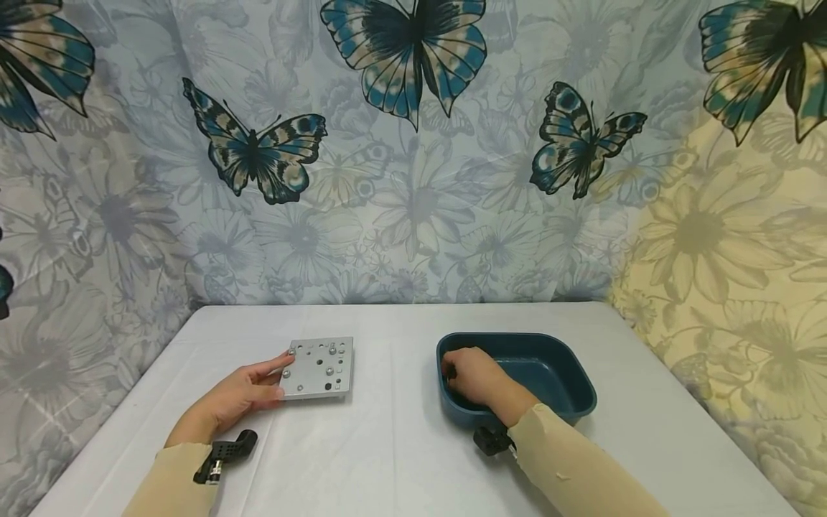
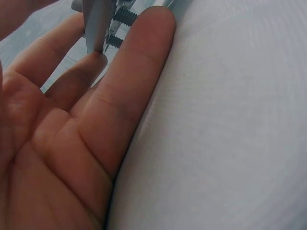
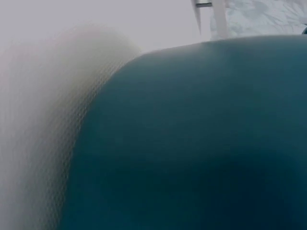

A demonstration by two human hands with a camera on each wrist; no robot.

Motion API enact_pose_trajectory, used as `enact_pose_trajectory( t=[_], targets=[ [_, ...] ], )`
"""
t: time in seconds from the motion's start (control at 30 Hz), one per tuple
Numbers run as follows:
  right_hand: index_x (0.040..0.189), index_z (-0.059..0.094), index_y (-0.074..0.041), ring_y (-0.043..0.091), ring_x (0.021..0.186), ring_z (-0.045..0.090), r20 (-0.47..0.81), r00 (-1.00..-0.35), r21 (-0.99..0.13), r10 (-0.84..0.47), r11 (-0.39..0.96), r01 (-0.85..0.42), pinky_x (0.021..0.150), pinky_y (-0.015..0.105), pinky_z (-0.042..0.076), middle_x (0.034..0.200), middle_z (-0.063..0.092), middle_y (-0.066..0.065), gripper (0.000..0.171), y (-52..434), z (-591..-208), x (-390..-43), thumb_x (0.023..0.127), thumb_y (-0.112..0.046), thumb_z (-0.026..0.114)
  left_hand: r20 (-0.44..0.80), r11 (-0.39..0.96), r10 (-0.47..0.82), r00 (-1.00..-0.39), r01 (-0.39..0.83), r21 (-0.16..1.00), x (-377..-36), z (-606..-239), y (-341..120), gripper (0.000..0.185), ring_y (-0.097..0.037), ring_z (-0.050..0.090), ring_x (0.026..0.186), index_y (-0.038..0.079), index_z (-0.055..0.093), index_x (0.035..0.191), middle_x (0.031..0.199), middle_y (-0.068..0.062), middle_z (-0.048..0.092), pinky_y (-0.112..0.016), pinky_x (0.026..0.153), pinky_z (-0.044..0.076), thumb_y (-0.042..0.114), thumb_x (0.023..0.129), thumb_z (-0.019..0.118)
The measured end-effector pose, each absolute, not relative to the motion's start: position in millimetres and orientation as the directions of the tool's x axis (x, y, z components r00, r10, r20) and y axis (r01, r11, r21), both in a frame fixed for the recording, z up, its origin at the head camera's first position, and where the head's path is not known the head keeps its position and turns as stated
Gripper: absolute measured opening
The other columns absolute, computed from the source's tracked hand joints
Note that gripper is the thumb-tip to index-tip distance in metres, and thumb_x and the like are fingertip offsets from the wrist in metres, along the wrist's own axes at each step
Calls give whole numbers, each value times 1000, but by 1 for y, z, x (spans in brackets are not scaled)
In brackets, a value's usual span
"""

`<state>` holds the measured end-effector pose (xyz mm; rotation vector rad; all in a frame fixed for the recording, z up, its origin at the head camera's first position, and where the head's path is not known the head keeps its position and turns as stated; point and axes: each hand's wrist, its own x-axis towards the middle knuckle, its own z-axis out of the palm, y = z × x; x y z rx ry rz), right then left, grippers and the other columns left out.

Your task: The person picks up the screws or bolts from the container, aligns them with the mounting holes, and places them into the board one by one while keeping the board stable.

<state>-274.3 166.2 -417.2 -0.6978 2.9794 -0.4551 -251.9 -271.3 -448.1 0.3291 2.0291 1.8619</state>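
My left hand grips the left edge of a square silver metal plate, thumb in front and fingers toward the back. Several screw heads and holes dot the plate's upper face. From the left wrist view, threaded screw ends stick out from one side of the plate, close to the fingers. On the right, a dark teal plastic tub has my right hand reaching into its left part. Those right fingertips are hidden, and I cannot tell what they hold. The tub's wall fills most of the right wrist view.
A white cloth covers the table under the plate and tub. Behind it hangs a butterfly-and-flower patterned curtain, which also runs along both sides. Black wrist camera mounts sit at both sleeves, the right one beside the tub's front wall.
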Motion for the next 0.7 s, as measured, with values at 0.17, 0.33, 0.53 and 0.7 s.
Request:
enact_pose_trajectory(
  t=[0.17,0.33,0.53,0.7],
  targets=[
    [93,70,-15,15,79,61,32,-904,-325,-426,851,-412,72,37,52,85,66,-5,13,168,-415,-271,86,-5,74,-110,123,395,-912,-66,990,-252,-449,-272,81,-15,51,124,-3,29,154,162,-20,11,-30,93,49,4,87,74],
    [100,73,-14,12,83,61,46,-934,-481,-355,812,-332,72,34,52,91,67,-6,18,176,-408,-268,87,-2,71,-103,106,403,-909,-65,992,-253,-449,-271,81,-12,55,120,-4,27,154,162,-21,10,-30,92,50,4,88,74],
    [110,73,-11,14,89,63,7,-964,-755,-264,631,-178,79,38,52,99,69,-2,23,186,-395,-265,87,-7,73,-104,91,402,-910,-73,993,-253,-451,-270,82,-10,57,116,-5,27,154,162,-21,10,-31,91,51,3,87,74],
    [117,69,-4,21,96,66,-44,-977,-891,-208,451,-56,94,49,45,104,71,4,27,192,-386,-265,90,-8,71,-93,95,403,-910,-59,994,-253,-453,-272,81,-10,55,119,-5,28,154,162,-21,11,-31,92,50,3,87,73]
  ],
)
